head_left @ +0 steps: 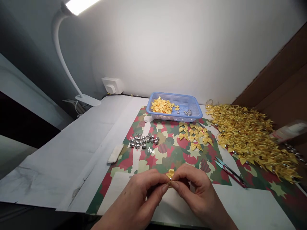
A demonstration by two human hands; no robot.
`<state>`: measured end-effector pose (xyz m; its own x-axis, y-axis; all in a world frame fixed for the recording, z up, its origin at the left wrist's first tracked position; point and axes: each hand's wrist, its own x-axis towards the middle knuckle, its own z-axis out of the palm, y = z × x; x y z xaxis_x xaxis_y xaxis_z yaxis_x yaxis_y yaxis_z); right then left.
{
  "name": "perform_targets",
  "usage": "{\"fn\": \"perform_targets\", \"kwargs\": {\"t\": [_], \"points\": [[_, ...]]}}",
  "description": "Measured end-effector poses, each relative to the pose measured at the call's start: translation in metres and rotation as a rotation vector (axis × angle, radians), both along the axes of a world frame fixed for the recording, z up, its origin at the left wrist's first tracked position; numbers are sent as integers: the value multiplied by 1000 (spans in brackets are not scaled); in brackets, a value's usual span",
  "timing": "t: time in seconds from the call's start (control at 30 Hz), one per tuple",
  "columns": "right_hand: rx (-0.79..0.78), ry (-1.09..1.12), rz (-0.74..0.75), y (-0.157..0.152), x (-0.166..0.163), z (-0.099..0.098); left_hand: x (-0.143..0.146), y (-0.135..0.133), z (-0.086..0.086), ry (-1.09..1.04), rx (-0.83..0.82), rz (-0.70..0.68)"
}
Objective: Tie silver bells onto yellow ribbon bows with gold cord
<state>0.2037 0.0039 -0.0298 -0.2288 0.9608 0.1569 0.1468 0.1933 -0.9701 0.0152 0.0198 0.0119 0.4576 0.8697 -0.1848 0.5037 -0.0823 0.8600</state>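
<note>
Both hands meet at the near edge of the table over the patterned paper [168,153]. My left hand [141,195] and my right hand [194,188] pinch one small yellow ribbon bow [170,174] between their fingertips. Something small and shiny sits at the pinch, too small to name. A cluster of silver bells [144,141] lies ahead to the left. Loose yellow bows [194,134] lie ahead to the right.
A blue plastic basket [192,105] at the back holds yellow bows and a few silver bells. A big heap of finished bows [251,137] fills the right side. Thread snips [229,171] lie right of my hands. A white desk lamp [87,99] stands back left beside a wall socket [112,85].
</note>
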Motion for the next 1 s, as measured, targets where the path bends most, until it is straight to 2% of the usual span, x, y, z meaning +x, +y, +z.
{"fn": "perform_targets", "kwargs": {"t": [0.2, 0.37, 0.43, 0.5, 0.57, 0.63, 0.83, 1.0], "points": [[57, -22, -32, -1, -2, 3, -1, 2, -1, -69, -86, 55], [60, -23, -32, 0, -3, 1, -1, 1, -3, 17, -27, 83], [46, 5, -39, 0, -2, 0, -1, 1, -4, -49, -41, 110], [5, 47, -61, 0, -1, -1, -1, 3, -6, -233, -169, 146], [-69, 89, -101, 0, 0, -2, -1, 5, -5, -453, -367, 166], [-130, 127, -142, 0, 1, -3, -1, 7, -4, -552, -489, 183], [-205, 268, -114, -1, 3, -2, -1, 12, -4, -454, -386, 197], [-101, 240, -71, -2, 3, 0, 1, 9, -6, -305, -276, 201]]}}
